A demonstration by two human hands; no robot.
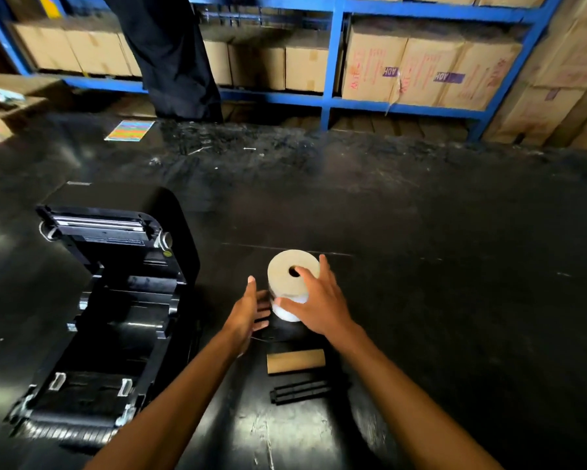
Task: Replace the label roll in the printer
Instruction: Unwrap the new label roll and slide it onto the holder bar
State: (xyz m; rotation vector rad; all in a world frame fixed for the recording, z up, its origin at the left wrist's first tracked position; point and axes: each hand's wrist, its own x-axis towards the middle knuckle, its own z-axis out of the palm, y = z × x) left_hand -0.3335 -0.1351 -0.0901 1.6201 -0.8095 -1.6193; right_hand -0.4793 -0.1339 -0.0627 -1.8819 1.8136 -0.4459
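Note:
A black label printer (pixel 115 317) stands on the left of the black table with its lid swung up and its roll bay empty. A full white label roll (pixel 287 271) stands on end at the table's middle. My right hand (pixel 319 301) lies against the roll's right side and top, fingers spread around it. My left hand (pixel 249 312) is open just left of the roll, palm facing it, close to touching. Nearer me lie a bare brown cardboard core (pixel 296 361) and a black plastic spindle (pixel 300 391).
Blue metal shelving (pixel 332 62) packed with cardboard boxes (pixel 427 69) runs along the back. A person in dark trousers (pixel 173 56) stands at the shelves. A colourful sheet (pixel 130 130) lies at the table's far left, beside more boxes (pixel 0 106).

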